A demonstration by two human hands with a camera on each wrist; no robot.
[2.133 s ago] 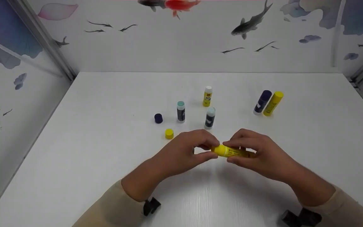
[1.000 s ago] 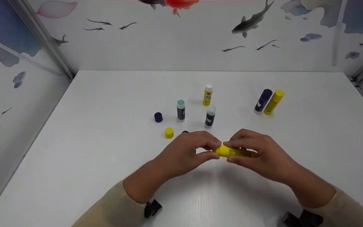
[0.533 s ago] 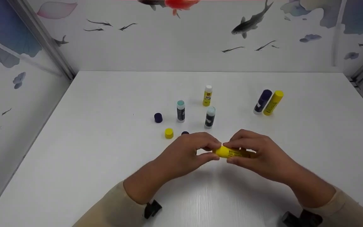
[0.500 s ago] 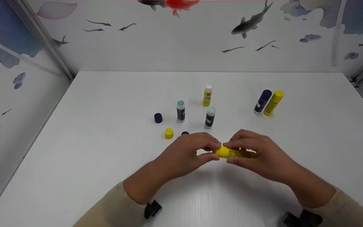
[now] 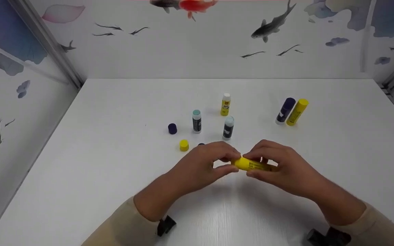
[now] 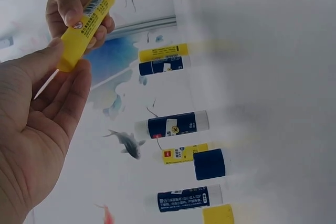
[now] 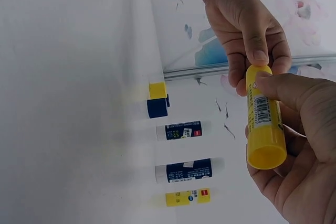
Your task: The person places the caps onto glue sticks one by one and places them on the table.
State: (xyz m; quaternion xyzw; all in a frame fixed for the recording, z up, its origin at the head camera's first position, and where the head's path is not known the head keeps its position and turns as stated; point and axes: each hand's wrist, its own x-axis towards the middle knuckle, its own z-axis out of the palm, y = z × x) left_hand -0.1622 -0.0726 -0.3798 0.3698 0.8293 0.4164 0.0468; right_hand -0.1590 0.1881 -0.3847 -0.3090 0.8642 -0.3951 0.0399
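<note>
Held level above the table is a yellow glue stick point(image 5: 254, 165), its label and barcode showing in both wrist views. My left hand point(image 5: 202, 167) pinches its left, plain yellow end between thumb and fingers. The right hand point(image 5: 282, 167) grips the printed barrel from the other side. In the right wrist view the round end of the glue stick point(image 7: 266, 156) faces the camera. Beyond the hands stand two uncapped navy glue sticks point(image 5: 197, 122) with pale teal tops, and a yellow one point(image 5: 225, 105) with a white top.
A navy cap point(image 5: 172, 128) and a yellow cap point(image 5: 184, 145) lie left of the sticks. Another dark cap point(image 5: 201, 144) is mostly hidden behind the left hand. At the right, a capped navy glue stick point(image 5: 285, 111) stands beside a capped yellow one point(image 5: 297, 112).
Two seconds ago a pale ring showed between the held stick's end piece and barrel; it has closed up. The left hand has shifted slightly right. Over the last second both hands hardly move.
</note>
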